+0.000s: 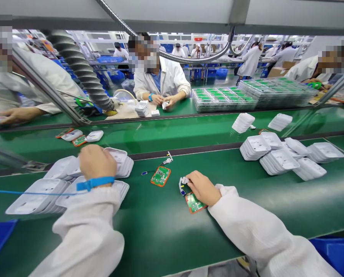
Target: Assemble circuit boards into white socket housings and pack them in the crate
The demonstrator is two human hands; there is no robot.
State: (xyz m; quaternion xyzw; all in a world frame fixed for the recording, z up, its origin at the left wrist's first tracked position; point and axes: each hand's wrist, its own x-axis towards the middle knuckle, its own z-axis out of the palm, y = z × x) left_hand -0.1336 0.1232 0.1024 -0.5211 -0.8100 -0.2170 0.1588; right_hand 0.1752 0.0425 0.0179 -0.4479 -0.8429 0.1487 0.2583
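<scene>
On the green bench surface (148,231), head view: the left hand (97,161) lies palm-down on a stack of white plastic housings (120,161), fingers curled over the top piece; whether it actually grips that piece cannot be told. A blue wrist strap (94,183) circles the left wrist, its blue cord (30,192) running off to the left edge. More white housings lie in overlapping rows (41,194) below and left of that hand.

The right hand (203,187) rests on the bench, fingers closed narrowly on a small white connector (184,181) with short wires. Directly under the heel of this hand lies a green circuit board with an orange rim (195,204), partly covered by the hand and white sleeve (261,234).

A second green circuit board (160,176) lies flat between the two hands, apart from both, with a lead running up to a white plug (168,159).

To the right, well apart from the right hand, several stacks of white housings (278,156) lean against one another. Across the conveyor, a person in a white coat (163,82) handles small white parts. Trays of green boards (222,98) are stacked beside that person. A ribbed grey hose (79,69) hangs at upper left. Blue bins (336,252) sit at the lower right corner.
</scene>
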